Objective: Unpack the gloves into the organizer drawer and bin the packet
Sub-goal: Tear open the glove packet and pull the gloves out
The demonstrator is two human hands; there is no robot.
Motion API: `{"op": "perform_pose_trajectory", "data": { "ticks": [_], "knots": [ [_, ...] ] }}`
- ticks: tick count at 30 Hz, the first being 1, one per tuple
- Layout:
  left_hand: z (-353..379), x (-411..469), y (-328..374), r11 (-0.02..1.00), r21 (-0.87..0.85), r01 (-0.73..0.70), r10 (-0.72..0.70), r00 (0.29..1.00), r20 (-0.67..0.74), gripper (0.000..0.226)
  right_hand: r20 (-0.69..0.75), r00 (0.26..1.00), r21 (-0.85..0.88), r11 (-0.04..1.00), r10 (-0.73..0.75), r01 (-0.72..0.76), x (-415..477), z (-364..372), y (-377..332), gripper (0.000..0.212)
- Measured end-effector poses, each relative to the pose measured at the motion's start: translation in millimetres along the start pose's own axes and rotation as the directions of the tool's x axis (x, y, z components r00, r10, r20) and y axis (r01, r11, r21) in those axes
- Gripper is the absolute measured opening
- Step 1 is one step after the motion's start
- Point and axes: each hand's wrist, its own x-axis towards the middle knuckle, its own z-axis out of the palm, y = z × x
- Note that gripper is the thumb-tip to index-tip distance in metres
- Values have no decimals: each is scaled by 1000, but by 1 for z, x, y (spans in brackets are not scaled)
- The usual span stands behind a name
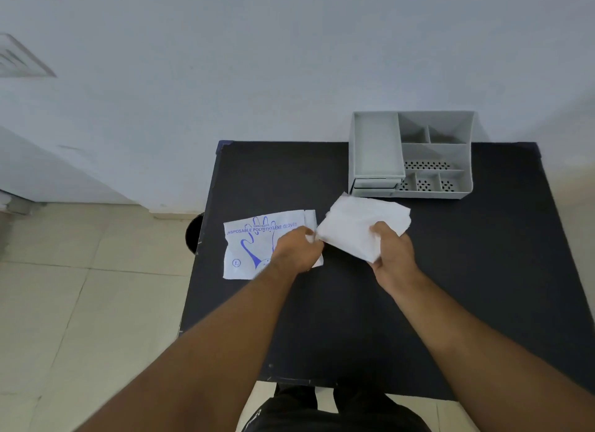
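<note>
A flat white packet [254, 248] printed with a blue hand and "disposable polyethylene gloves" lies on the black table [354, 319], left of centre. My left hand [297, 251] pinches its right open end. A folded white stack of gloves [357, 225] is out of the packet, just to its right, held in my right hand [391, 248]. The grey organizer [412, 155] stands at the table's far right; its small drawer [375, 184] at the lower left front looks shut.
A dark round bin [194, 233] sits on the tiled floor by the table's left edge, mostly hidden. A pale wall rises behind the table. The organizer's open compartments hold nothing visible. My dark trousers show at the table's near edge.
</note>
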Motion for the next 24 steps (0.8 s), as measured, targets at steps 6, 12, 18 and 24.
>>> {"op": "perform_pose_trajectory", "data": {
  "ticks": [6,12,18,24],
  "knots": [
    [14,-1,-7,955,292,54,-117,972,202,63,3,1000,12,1000,-25,25,3,-18,-24,38],
    [13,-13,33,974,-225,33,-36,999,-11,38,47,999,80,997,16,-20,4,-26,-28,38],
    [14,-18,72,271,-918,290,-25,955,295,49,191,981,147,988,22,-51,2,-16,-43,39],
    [10,-24,76,169,-968,185,-23,983,184,34,293,956,-35,999,19,-9,-3,-4,-52,35]
  ]
}}
